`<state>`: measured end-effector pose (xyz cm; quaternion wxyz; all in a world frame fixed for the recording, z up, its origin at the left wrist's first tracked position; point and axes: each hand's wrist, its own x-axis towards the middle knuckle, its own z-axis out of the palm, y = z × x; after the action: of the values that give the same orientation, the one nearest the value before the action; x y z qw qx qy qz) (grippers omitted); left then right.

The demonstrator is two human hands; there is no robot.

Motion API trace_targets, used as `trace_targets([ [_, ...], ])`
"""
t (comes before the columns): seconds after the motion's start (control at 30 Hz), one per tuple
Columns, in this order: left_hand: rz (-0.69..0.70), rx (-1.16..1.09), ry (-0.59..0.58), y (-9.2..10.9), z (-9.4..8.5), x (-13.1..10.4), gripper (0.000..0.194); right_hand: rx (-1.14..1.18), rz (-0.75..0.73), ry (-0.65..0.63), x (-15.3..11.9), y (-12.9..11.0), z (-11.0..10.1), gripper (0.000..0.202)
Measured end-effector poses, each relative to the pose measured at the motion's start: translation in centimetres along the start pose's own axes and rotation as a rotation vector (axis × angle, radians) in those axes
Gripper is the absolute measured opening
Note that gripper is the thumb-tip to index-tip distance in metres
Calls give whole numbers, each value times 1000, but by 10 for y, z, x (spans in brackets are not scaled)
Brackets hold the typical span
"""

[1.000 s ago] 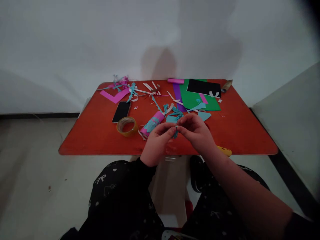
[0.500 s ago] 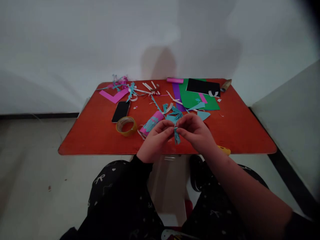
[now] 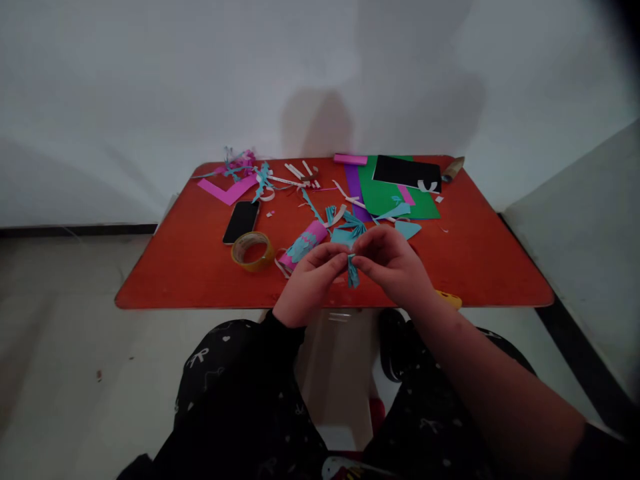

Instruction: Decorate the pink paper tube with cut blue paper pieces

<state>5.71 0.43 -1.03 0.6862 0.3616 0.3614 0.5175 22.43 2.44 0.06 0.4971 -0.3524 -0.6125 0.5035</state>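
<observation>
Between my two hands, over the table's front part, hangs a small pleated piece of blue paper [image 3: 353, 273]. My left hand [image 3: 316, 273] pinches its upper end from the left, and my right hand [image 3: 393, 263] pinches it from the right. The fingertips nearly meet and hide the top of the piece. Just left of my left hand lies a pink paper tube [image 3: 313, 232] with blue paper scales on it. Beyond the fingers are a folded blue paper fan [image 3: 354, 225] and a flat blue paper scrap [image 3: 407, 230].
A roll of yellow tape [image 3: 253, 252] and a phone [image 3: 241, 222] lie left on the red table [image 3: 180, 267]. Green paper [image 3: 380, 200], a black sheet [image 3: 407, 172] and purple paper [image 3: 354, 183] sit at the back right. Pink paper [image 3: 227, 192] and several scraps are back left. A yellow object [image 3: 449, 299] is at the front edge.
Both hands stay almost in place, still pinching the blue paper, whose lower end has shifted very slightly. The things on the table have not moved.
</observation>
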Motion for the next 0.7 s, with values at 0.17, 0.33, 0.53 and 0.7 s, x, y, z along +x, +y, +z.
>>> trace_targets([
  [0.17, 16, 65, 27, -1, -3, -2, 27, -17, 0, 8, 0, -1, 1, 38],
  [0.33, 42, 88, 46, -2, -3, -3, 28, -38, 25, 6, 0, -2, 1, 40],
  [0.53, 79, 76, 56, -1, -1, -2, 27, -63, 11, -2, 0, -3, 1, 38],
  [0.7, 91, 115, 82, 1, 2, -4, 26, -87, -8, 10, 1, -4, 2, 33],
])
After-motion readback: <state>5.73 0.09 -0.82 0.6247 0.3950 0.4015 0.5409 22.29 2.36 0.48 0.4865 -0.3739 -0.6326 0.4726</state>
